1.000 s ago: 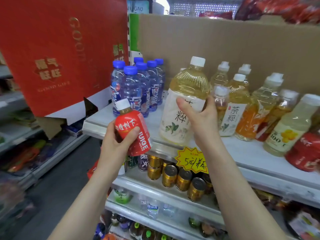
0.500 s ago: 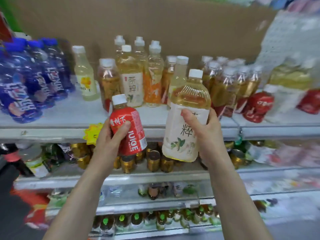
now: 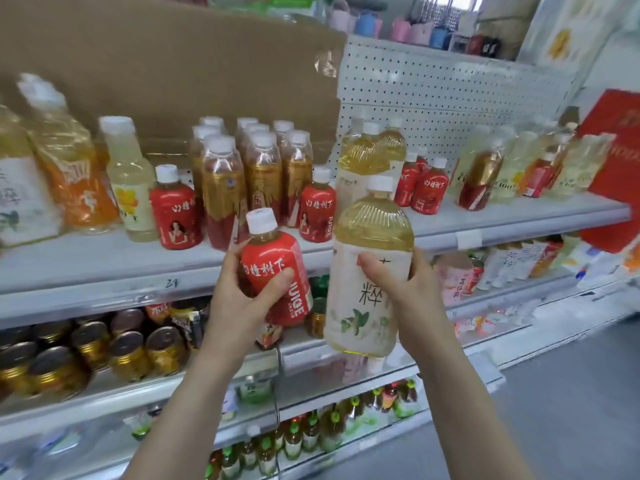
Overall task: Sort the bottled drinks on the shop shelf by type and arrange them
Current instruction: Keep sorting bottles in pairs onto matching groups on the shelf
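Observation:
My left hand (image 3: 239,296) grips a small red juice bottle (image 3: 277,268) with a white cap, held in front of the shelf edge. My right hand (image 3: 405,289) holds a large yellow tea bottle (image 3: 367,271) with a white label, upright beside the red one. On the white shelf (image 3: 104,261) behind stand matching red juice bottles (image 3: 176,209), a block of gold-labelled tea bottles (image 3: 242,174), and two more large yellow tea bottles (image 3: 367,157). Two further red bottles (image 3: 427,185) stand right of those.
Orange and pale yellow drink bottles (image 3: 83,181) crowd the shelf's left end. Mixed bottles (image 3: 512,168) and a red gift box (image 3: 620,168) fill the right end. Gold cans (image 3: 86,351) sit on the shelf below, small green-capped bottles (image 3: 294,441) lower still. Cardboard (image 3: 173,64) backs the shelf.
The view has swung right along the shelf; the blue bottles have left the frame. Both hands have carried their bottles rightwards to the red juice and large tea bottles.

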Action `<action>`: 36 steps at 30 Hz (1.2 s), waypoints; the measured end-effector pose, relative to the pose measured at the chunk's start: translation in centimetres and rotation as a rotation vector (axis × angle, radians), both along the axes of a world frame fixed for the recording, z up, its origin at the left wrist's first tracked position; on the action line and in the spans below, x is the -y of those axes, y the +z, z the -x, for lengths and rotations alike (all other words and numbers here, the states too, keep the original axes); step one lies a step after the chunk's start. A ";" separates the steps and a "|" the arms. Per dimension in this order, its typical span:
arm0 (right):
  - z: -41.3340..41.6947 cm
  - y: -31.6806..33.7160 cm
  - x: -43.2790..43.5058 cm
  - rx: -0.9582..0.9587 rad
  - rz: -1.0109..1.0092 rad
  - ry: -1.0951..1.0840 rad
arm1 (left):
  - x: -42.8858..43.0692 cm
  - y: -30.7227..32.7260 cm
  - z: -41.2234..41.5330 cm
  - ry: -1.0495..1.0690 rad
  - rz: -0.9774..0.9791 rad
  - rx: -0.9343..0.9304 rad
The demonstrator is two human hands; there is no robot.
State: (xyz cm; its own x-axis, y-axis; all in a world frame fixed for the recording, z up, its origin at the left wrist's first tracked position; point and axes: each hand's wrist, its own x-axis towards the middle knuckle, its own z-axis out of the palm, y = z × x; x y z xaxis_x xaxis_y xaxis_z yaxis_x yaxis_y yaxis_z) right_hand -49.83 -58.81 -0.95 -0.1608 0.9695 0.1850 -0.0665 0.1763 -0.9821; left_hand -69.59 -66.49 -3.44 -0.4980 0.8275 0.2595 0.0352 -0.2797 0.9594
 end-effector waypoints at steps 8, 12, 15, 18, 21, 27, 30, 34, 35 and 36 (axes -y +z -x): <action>-5.5 -0.6 -6.2 -0.061 -0.001 -0.090 | -7.0 0.6 -4.9 -0.059 0.015 -0.103; -7.2 -0.7 -9.9 -0.068 -0.008 -0.167 | -12.0 1.3 -7.0 -0.133 0.020 -0.188; -9.0 -0.2 -12.7 -0.045 -0.031 -0.243 | -17.0 2.0 -8.9 -0.205 0.018 -0.259; -11.2 0.5 -15.2 -0.043 -0.071 -0.335 | -22.4 2.5 -11.5 -0.279 -0.006 -0.325; -14.0 0.9 -17.2 -0.078 -0.096 -0.405 | -28.0 3.1 -14.3 -0.341 0.002 -0.383; -19.8 1.1 -21.9 -0.128 -0.096 -0.451 | -36.9 2.3 -17.7 -0.133 0.096 -0.385; -22.6 1.1 -25.3 -0.102 -0.097 -0.425 | -38.8 1.4 -19.0 -0.021 0.164 -0.398; -26.3 1.2 -30.3 -0.069 -0.078 -0.324 | -39.7 1.0 -21.0 0.106 0.191 -0.435; -27.2 1.3 -31.4 -0.056 -0.071 -0.294 | -39.7 1.0 -21.6 0.159 0.178 -0.449; -28.0 1.3 -32.5 -0.045 -0.064 -0.264 | -39.7 1.2 -22.3 0.228 0.162 -0.470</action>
